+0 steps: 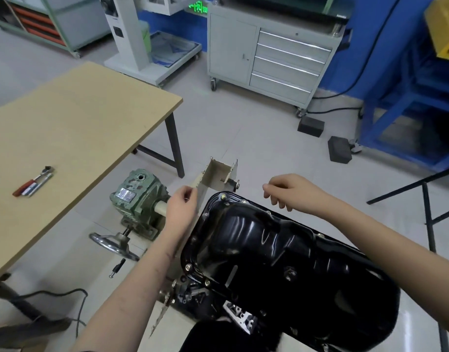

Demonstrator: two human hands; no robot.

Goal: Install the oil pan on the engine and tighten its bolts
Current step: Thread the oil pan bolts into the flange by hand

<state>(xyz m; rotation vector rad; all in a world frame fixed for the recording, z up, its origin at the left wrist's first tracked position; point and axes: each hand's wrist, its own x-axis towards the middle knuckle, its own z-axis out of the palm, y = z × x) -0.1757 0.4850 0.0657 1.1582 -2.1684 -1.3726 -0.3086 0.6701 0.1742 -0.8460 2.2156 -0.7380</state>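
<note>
Far left of the frame, a ratchet wrench (33, 181) lies on the wooden table (78, 128), well away from both hands. Centre-left, the left hand (180, 205) hovers with fingers curled; whether it pinches a bolt, the picture doesn't say. Below and between the hands sits the black oil pan (281, 260) on the engine, its long axis running from upper centre down to lower right. The right hand (285, 189) hangs loosely curled and empty, just above the pan's far end.

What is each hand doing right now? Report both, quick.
Left hand: fingers curled, contents cannot be told.
Right hand: loosely curled, holding nothing visible, above the glossy black stamped-metal oil pan.
</note>
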